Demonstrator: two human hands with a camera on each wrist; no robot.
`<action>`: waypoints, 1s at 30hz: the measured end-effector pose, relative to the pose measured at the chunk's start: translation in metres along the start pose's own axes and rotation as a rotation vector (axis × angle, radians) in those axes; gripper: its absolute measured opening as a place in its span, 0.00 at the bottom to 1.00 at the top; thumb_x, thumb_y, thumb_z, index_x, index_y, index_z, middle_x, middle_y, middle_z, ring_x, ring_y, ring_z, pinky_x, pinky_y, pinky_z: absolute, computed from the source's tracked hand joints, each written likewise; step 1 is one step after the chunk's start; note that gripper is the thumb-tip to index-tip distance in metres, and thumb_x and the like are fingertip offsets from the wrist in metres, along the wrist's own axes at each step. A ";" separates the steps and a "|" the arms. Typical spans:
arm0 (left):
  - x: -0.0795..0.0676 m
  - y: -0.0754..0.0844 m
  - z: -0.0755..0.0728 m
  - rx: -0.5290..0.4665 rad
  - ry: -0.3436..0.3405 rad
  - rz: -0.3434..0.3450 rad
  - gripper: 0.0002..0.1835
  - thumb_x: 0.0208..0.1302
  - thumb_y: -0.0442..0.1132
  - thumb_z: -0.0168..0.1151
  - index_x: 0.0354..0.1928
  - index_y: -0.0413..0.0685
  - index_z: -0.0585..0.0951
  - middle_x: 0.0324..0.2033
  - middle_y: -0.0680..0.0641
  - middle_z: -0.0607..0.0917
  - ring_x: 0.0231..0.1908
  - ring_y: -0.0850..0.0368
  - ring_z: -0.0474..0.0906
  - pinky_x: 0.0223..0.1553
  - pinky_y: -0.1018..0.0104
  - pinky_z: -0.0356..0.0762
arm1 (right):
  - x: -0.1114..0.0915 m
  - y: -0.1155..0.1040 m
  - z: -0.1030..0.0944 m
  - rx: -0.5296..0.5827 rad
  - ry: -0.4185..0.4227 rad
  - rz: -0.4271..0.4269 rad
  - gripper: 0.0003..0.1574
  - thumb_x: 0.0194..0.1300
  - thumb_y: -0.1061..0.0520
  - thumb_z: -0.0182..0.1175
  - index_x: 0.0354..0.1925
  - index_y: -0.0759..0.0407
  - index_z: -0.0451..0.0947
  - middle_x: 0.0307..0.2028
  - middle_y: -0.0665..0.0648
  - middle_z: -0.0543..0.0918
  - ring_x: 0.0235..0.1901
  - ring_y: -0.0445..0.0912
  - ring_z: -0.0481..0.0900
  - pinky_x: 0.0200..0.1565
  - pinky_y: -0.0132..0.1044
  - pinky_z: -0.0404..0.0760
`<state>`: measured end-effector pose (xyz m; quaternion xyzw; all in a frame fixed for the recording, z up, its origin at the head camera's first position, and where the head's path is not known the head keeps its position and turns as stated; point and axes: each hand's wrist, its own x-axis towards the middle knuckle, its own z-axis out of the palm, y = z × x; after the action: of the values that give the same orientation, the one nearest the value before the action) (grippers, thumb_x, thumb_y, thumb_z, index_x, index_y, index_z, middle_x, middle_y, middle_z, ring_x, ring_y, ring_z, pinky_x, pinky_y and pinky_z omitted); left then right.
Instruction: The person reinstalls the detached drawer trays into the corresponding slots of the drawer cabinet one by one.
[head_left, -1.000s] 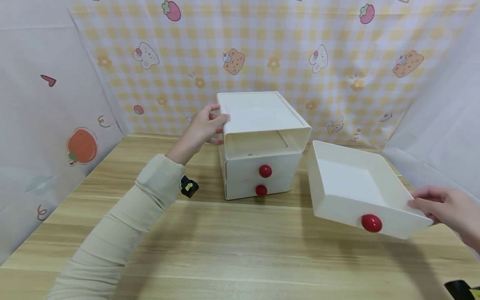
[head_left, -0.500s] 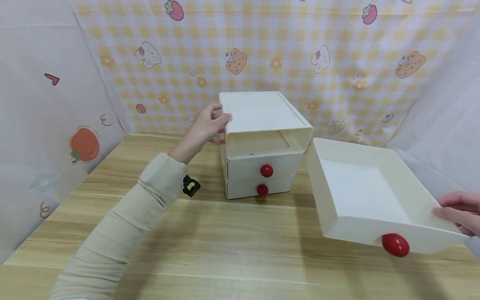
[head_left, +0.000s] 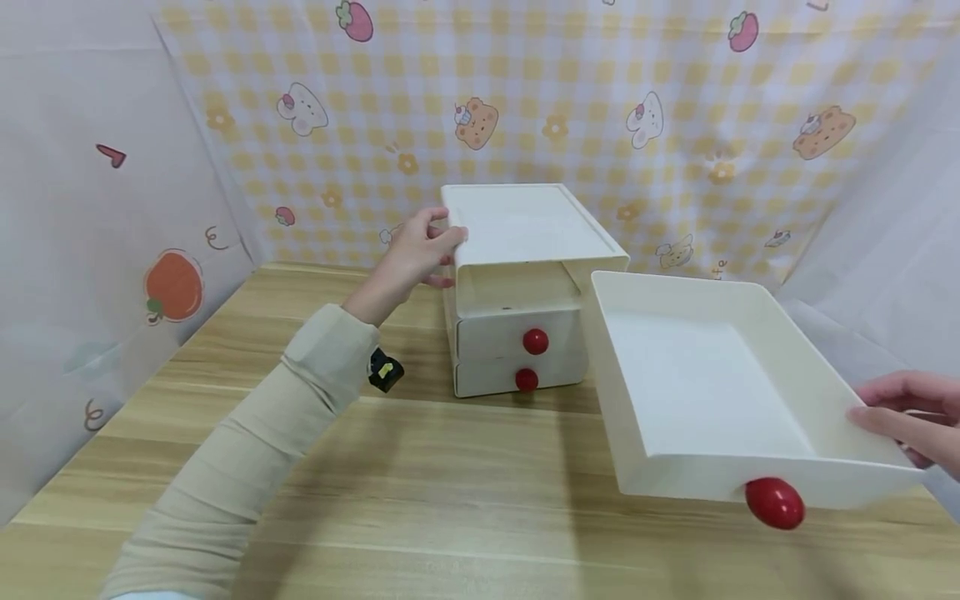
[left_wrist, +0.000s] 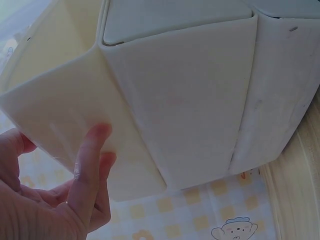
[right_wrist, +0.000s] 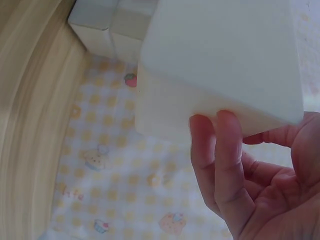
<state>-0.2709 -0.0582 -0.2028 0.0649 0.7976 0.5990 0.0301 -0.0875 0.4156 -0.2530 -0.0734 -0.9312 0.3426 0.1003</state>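
A white drawer cabinet (head_left: 495, 350) stands on the table, two drawers with red knobs in its lower levels and the top slot vacant. At its upper left edge my left hand (head_left: 416, 254) holds the casing, thumb on top and fingers against the side wall (left_wrist: 65, 115). My right hand (head_left: 915, 417) grips the right wall of a loose white drawer (head_left: 697, 392), thumb inside and fingers outside. This drawer is tilted above the table, right of the cabinet and nearer the camera. A red knob (head_left: 775, 502) sits on its front, and nothing lies inside.
The wooden table (head_left: 442, 500) stretches in front of the cabinet. A small black object with a yellow mark (head_left: 386, 370) is beside the left sleeve. Behind hangs a yellow checked cloth (head_left: 555, 92), with white sheets at both sides.
The loose drawer first came nearer the camera and rightward in the right hand, then swung back left, now overlapping the cabinet's right edge. The left hand has kept its hold.
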 end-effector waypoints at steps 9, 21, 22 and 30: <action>0.002 -0.001 -0.001 -0.005 -0.003 -0.010 0.33 0.66 0.45 0.53 0.70 0.50 0.55 0.51 0.43 0.69 0.42 0.49 0.76 0.34 0.61 0.85 | -0.005 -0.048 0.013 -0.031 -0.039 -0.125 0.10 0.59 0.58 0.63 0.32 0.39 0.79 0.22 0.35 0.79 0.18 0.38 0.71 0.16 0.31 0.65; 0.002 -0.002 0.000 -0.026 -0.001 -0.005 0.33 0.66 0.44 0.54 0.70 0.50 0.56 0.51 0.43 0.69 0.41 0.49 0.76 0.32 0.62 0.85 | -0.011 -0.099 0.031 -0.151 -0.107 -0.218 0.07 0.60 0.47 0.62 0.37 0.47 0.78 0.18 0.48 0.76 0.19 0.41 0.70 0.18 0.34 0.63; 0.001 -0.002 0.000 -0.027 -0.002 -0.004 0.33 0.66 0.44 0.54 0.70 0.50 0.56 0.51 0.43 0.69 0.41 0.49 0.76 0.32 0.62 0.85 | -0.010 -0.100 0.032 -0.149 -0.108 -0.227 0.07 0.60 0.48 0.62 0.36 0.47 0.78 0.18 0.48 0.76 0.19 0.41 0.70 0.18 0.34 0.63; 0.001 -0.002 -0.001 -0.037 -0.009 0.002 0.33 0.65 0.44 0.54 0.70 0.50 0.57 0.52 0.43 0.69 0.41 0.50 0.76 0.32 0.63 0.85 | -0.005 -0.114 0.038 -0.150 -0.120 -0.247 0.07 0.60 0.46 0.62 0.35 0.46 0.79 0.30 0.47 0.81 0.25 0.36 0.77 0.22 0.29 0.70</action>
<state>-0.2717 -0.0598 -0.2044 0.0678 0.7862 0.6133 0.0340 -0.0991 0.3043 -0.2077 0.0552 -0.9605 0.2608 0.0802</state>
